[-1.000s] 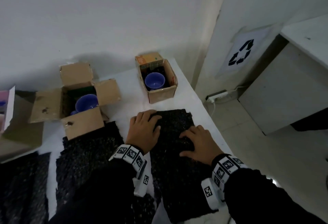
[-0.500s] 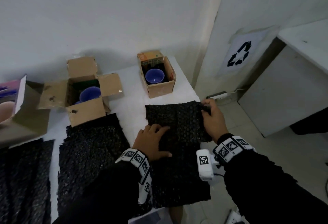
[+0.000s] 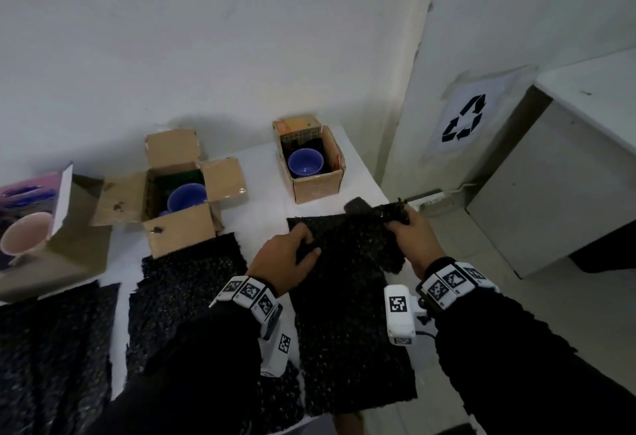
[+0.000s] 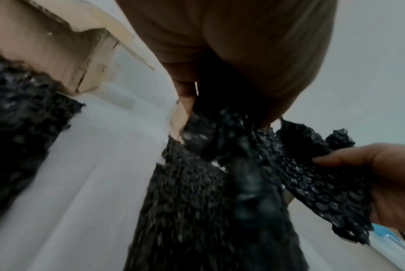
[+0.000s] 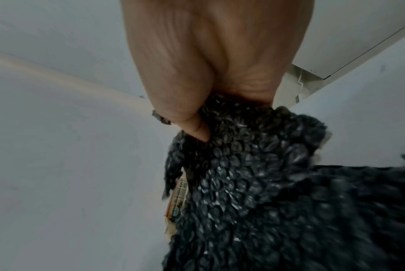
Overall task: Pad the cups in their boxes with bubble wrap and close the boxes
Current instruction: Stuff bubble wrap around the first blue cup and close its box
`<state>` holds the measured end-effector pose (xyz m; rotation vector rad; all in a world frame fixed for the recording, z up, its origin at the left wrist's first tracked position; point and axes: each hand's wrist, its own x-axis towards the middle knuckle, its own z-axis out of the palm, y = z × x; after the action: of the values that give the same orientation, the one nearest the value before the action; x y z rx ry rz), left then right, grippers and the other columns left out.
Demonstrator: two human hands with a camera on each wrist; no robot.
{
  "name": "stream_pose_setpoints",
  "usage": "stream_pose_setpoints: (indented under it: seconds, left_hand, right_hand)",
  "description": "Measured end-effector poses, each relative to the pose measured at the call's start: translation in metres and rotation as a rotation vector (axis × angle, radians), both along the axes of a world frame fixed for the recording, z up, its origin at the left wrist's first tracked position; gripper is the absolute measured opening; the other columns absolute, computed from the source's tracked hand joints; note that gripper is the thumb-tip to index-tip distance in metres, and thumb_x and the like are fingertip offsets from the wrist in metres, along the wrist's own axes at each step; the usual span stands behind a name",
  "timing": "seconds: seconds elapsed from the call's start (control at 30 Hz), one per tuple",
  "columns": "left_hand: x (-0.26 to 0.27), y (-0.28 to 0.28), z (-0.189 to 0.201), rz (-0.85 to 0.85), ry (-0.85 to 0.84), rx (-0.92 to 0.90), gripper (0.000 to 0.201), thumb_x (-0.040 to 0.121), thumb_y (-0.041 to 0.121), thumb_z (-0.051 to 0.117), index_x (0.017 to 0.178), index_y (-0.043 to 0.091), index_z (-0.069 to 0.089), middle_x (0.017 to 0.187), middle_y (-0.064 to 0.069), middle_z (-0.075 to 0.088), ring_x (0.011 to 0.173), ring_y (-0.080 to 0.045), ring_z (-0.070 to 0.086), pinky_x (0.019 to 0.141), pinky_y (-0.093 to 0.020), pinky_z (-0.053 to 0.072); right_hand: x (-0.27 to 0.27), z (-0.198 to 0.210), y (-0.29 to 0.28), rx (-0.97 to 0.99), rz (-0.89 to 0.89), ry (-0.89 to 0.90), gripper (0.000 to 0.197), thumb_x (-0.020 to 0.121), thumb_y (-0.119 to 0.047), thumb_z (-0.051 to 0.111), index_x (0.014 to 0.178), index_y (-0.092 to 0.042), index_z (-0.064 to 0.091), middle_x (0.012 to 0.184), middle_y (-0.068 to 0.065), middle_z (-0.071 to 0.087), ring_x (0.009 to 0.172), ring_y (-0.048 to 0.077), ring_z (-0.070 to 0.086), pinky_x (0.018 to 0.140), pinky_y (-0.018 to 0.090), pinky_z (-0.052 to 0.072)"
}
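Observation:
A black bubble wrap sheet (image 3: 347,300) lies on the white table (image 3: 261,217), its far end lifted. My left hand (image 3: 292,255) grips the sheet's far left part, and my right hand (image 3: 409,238) pinches its far right corner; both grips show in the wrist views, at the bubble wrap (image 4: 231,146) and the bubble wrap (image 5: 243,165). Behind it stands a small open box (image 3: 316,166) with a blue cup (image 3: 305,163). Left of that is a larger open box (image 3: 179,193) holding another blue cup (image 3: 187,196).
Two more black bubble wrap sheets (image 3: 186,297) (image 3: 51,348) lie to the left. A box with a pink cup (image 3: 24,238) stands at the far left. The table's right edge drops to the floor, where a power strip (image 3: 425,197) lies near a white cabinet (image 3: 550,193).
Both hands went from resting flat on the sheet to gripping it. The right hand took its far right corner first, then the left closed on the far left part, and the end lifted.

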<state>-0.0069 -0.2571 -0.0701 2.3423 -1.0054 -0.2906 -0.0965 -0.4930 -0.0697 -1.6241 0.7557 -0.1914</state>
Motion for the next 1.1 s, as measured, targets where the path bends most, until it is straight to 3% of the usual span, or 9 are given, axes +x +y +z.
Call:
stream_pose_setpoints:
  seconds: [0.27,0.37,0.47,0.57,0.67,0.73,0.83,0.93,1.1]
  left_hand:
    - [0.051,0.007,0.04,0.114,-0.105,-0.077,0.025,0.087,0.009,0.045,0.103,0.02,0.061,0.099,-0.004,0.057,0.085,-0.024,0.058,0.075,-0.039,0.049]
    - [0.073,0.009,0.051,0.186,-0.191,-0.083,0.023,0.088,0.022,0.06,0.111,0.02,0.061,0.104,-0.002,0.056,0.09,-0.02,0.058,0.077,-0.03,0.047]
    - [0.094,0.01,0.058,0.222,-0.214,-0.013,0.045,0.081,0.032,0.07,0.122,0.026,0.051,0.111,-0.001,0.056,0.099,-0.02,0.056,0.081,-0.032,0.048]
    - [0.113,0.006,0.059,0.216,-0.144,0.039,0.069,0.08,0.024,0.069,0.138,0.033,0.031,0.114,-0.003,0.063,0.103,-0.024,0.06,0.085,-0.036,0.051]
    - [0.131,0.0,0.053,0.086,-0.224,0.205,0.047,0.087,0.027,0.063,0.132,0.031,0.05,0.111,0.0,0.06,0.104,-0.023,0.057,0.085,-0.032,0.046]
    - [0.14,-0.002,0.046,-0.037,-0.32,0.259,0.026,0.091,0.026,0.058,0.115,0.03,0.066,0.109,0.001,0.058,0.102,-0.022,0.054,0.082,-0.032,0.043]
    - [0.15,-0.006,0.028,-0.134,-0.344,0.261,0.029,0.088,0.012,0.059,0.106,0.031,0.071,0.116,0.003,0.058,0.102,-0.024,0.052,0.08,-0.037,0.047]
    - [0.158,-0.01,0.013,-0.181,-0.345,0.274,0.031,0.084,0.007,0.059,0.106,0.026,0.07,0.116,0.003,0.061,0.098,-0.026,0.052,0.077,-0.037,0.048]
    - [0.162,-0.011,0.001,-0.164,-0.35,0.335,0.026,0.09,0.023,0.047,0.108,0.028,0.065,0.105,0.005,0.064,0.096,-0.025,0.053,0.075,-0.035,0.042]
  right_hand:
    - [0.046,0.039,0.003,0.001,-0.084,-0.091,0.025,0.09,-0.006,0.046,0.077,-0.019,0.063,0.074,0.009,0.064,0.074,0.029,0.061,0.066,0.037,0.048]
    - [0.071,0.055,0.007,0.215,-0.183,-0.171,0.021,0.091,-0.02,0.053,0.075,-0.011,0.064,0.07,0.008,0.061,0.063,0.026,0.057,0.055,0.03,0.043]
    - [0.096,0.064,0.011,0.299,-0.232,-0.258,0.022,0.094,-0.018,0.046,0.079,-0.012,0.061,0.078,0.009,0.059,0.072,0.025,0.056,0.059,0.03,0.043]
    - [0.119,0.061,0.013,-0.068,-0.177,-0.357,0.021,0.091,-0.011,0.048,0.092,-0.025,0.064,0.098,0.001,0.063,0.096,0.018,0.059,0.081,0.027,0.048]
    - [0.137,0.052,0.016,-0.399,-0.058,-0.42,0.027,0.088,-0.001,0.057,0.109,-0.018,0.06,0.106,-0.003,0.061,0.096,0.004,0.057,0.084,0.009,0.043]
    - [0.15,0.042,0.015,-0.579,-0.012,-0.428,0.026,0.082,0.005,0.061,0.101,-0.014,0.061,0.101,0.001,0.063,0.093,0.011,0.057,0.086,0.016,0.045]
    - [0.166,0.02,0.01,-0.859,0.17,-0.257,0.033,0.074,0.005,0.062,0.097,-0.02,0.064,0.09,-0.001,0.06,0.095,0.021,0.053,0.082,0.037,0.045]
    - [0.169,0.007,0.008,-1.062,0.348,-0.049,0.029,0.076,-0.014,0.058,0.102,-0.027,0.063,0.09,-0.004,0.058,0.102,0.021,0.05,0.086,0.041,0.037]
    - [0.166,-0.006,0.004,-1.31,0.544,0.052,0.039,0.091,-0.042,0.035,0.078,-0.023,0.067,0.087,-0.011,0.066,0.108,0.021,0.05,0.093,0.046,0.028]
